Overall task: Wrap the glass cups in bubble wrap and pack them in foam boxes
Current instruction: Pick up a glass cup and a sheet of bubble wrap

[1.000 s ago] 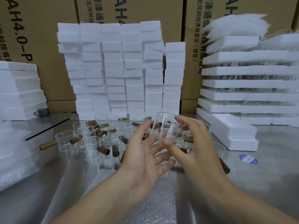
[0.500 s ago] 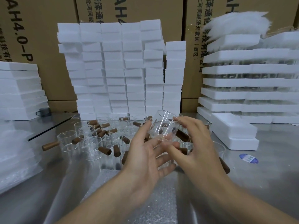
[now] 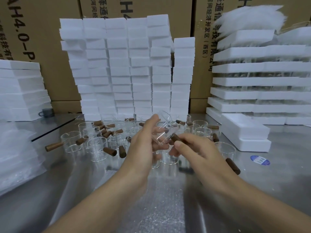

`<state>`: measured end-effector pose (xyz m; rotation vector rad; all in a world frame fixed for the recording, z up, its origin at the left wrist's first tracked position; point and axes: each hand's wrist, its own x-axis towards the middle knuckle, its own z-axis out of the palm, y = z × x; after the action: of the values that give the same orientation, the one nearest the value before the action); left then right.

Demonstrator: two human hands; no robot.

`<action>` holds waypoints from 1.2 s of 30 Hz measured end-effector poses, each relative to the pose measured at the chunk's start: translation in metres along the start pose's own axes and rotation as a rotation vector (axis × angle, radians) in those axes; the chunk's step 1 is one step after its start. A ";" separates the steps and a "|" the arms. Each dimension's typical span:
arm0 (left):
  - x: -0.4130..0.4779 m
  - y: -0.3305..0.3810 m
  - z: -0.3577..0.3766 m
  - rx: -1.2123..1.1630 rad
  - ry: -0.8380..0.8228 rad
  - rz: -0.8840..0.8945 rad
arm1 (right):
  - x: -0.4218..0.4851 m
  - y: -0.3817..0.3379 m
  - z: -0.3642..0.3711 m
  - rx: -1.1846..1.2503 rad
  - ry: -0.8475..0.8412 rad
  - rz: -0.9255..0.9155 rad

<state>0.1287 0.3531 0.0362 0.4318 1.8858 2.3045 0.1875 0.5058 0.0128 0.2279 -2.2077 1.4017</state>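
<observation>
A clear glass cup [image 3: 165, 126] with a brown wooden handle is tilted in the air above the table. My left hand [image 3: 146, 145] cups its body from the left. My right hand [image 3: 193, 148] pinches the wooden handle [image 3: 176, 138] between thumb and fingers. Below my forearms a sheet of bubble wrap [image 3: 151, 204] lies flat on the steel table. Several more glass cups [image 3: 96, 148] with wooden handles stand crowded behind my hands. An open foam box [image 3: 249, 132] sits to the right.
Tall stacks of white foam blocks [image 3: 127, 68] rise at the back in front of cardboard cartons. Foam trays with glassware [image 3: 260, 81] are stacked at the right, foam slabs [image 3: 21, 89] at the left. Clear plastic bags [image 3: 15, 153] lie at left. A blue sticker [image 3: 260, 160] is on the table.
The cup has tipped from upright to tilted and turned so its handle points toward me. My right hand shifted from the cup's body to the handle.
</observation>
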 end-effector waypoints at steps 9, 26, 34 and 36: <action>0.002 0.000 -0.014 0.836 -0.112 0.453 | 0.013 0.005 0.002 0.288 0.226 0.063; 0.002 0.003 -0.018 1.135 -0.478 0.295 | 0.015 0.001 -0.004 0.366 0.403 0.081; 0.014 0.029 -0.021 0.208 0.131 0.409 | 0.006 -0.011 0.003 0.245 0.428 -0.113; 0.021 0.036 -0.032 0.060 0.279 0.366 | 0.006 -0.012 0.003 0.231 0.443 -0.141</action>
<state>0.1015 0.3216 0.0684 0.5252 2.1631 2.6659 0.1864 0.4981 0.0242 0.1331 -1.6430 1.4639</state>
